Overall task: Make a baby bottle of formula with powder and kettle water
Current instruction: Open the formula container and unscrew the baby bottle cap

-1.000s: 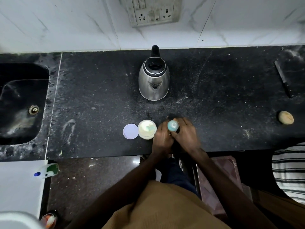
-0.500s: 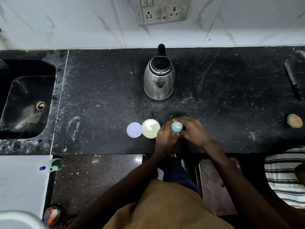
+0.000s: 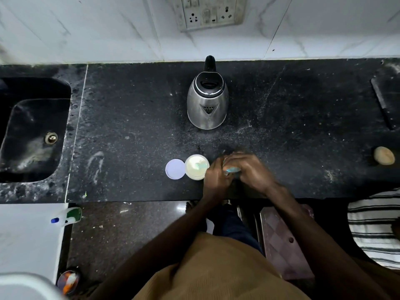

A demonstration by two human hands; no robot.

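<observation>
A sink sits far left, a socket plate on the wall — a knife and a pale round lump lie far right.

No writing, brand or number can be read from here. The kettle, in the upper middle of the frame, has a tiny mark low on its front, too small to make out. Any lettering on the socket panel, on the wall at the top edge, is too blurred to tell.
</observation>
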